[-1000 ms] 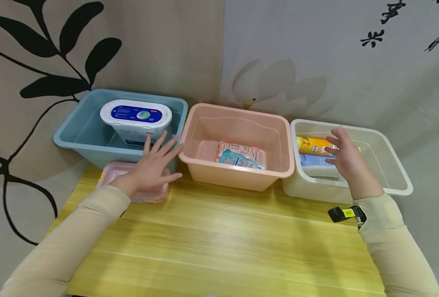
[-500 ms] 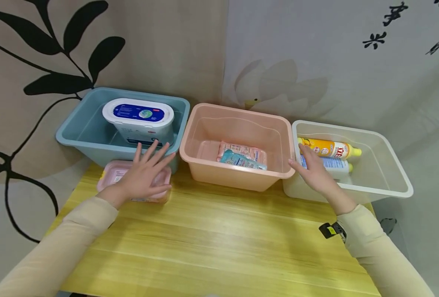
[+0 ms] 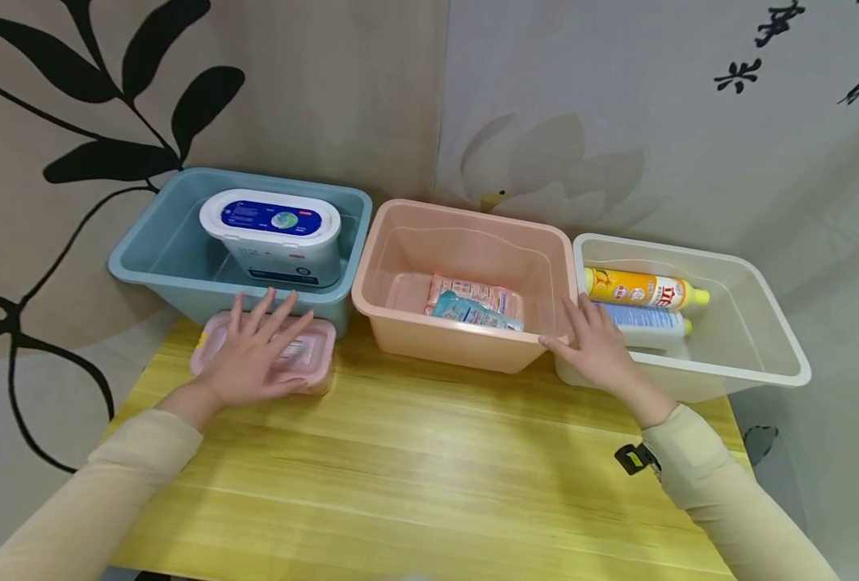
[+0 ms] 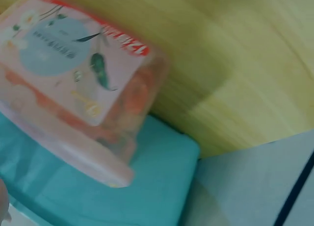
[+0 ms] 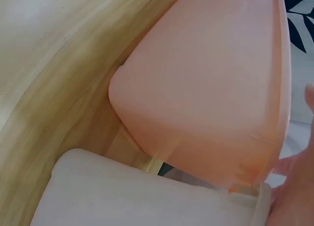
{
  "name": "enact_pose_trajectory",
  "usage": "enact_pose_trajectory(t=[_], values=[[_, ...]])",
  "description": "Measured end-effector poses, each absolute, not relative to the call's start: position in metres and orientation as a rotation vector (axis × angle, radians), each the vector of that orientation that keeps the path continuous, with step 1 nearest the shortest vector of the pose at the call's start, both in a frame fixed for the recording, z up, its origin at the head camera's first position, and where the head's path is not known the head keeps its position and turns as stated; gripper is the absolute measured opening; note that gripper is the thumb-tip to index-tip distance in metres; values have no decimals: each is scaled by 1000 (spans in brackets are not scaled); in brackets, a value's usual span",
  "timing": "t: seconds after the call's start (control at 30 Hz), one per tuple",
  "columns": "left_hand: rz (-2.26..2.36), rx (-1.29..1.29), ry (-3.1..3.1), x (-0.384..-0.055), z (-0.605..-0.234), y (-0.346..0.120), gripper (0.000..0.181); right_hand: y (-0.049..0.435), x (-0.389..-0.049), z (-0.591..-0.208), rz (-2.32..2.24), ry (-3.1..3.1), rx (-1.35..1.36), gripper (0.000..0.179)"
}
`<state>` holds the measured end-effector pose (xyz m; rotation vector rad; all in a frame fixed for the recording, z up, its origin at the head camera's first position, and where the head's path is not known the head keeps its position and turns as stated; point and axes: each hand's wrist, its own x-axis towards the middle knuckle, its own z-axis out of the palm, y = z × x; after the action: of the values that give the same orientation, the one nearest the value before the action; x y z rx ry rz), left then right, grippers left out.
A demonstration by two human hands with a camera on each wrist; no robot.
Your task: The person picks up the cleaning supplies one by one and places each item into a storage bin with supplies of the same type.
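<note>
My left hand (image 3: 251, 359) is spread above a clear box with a pink lid (image 3: 316, 355), at the front of the blue bin (image 3: 139, 276); whether it touches the lid I cannot tell. The left wrist view shows the box's floral label (image 4: 59, 59) and orange contents. My right hand (image 3: 600, 351), fingers extended, is at the front corner where the peach bin (image 3: 444, 343) meets the cream bin (image 3: 749, 323). In the right wrist view, its fingers (image 5: 299, 179) lie close to both rims; contact is unclear.
In the blue bin stands a white-lidded tub (image 3: 284, 258). A pink packet (image 3: 491, 297) and a blue packet (image 3: 466, 311) lie in the peach bin. The cream bin holds a yellow bottle (image 3: 640, 289) and a white bottle (image 3: 647, 324). All sit along the back of the wooden table (image 3: 415, 468).
My left hand has moved left and nearer me, from the blue bin's front edge to over the pink-lidded box. My right hand has moved left from above the cream bin to the peach bin's corner.
</note>
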<state>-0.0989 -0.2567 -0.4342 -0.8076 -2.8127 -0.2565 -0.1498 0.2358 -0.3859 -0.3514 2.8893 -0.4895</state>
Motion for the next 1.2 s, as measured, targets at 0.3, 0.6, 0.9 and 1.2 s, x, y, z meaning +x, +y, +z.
enact_pose_trajectory(t=[0.3,0.6,0.9,1.2], values=[[-165,-757,-2837,-85,-450,-275,95,231,-148,-388,-392,2904,-316,85],[-186,-672,-2940,-79,-466,-291,96,230,-147,-388,-380,2907,-312,83],[-227,-625,-3035,-79,-464,-294,86,227,-149,-386,-390,2902,-331,83],[-246,-489,-3179,-91,-454,-300,95,230,-147,-383,-403,2878,-316,85]])
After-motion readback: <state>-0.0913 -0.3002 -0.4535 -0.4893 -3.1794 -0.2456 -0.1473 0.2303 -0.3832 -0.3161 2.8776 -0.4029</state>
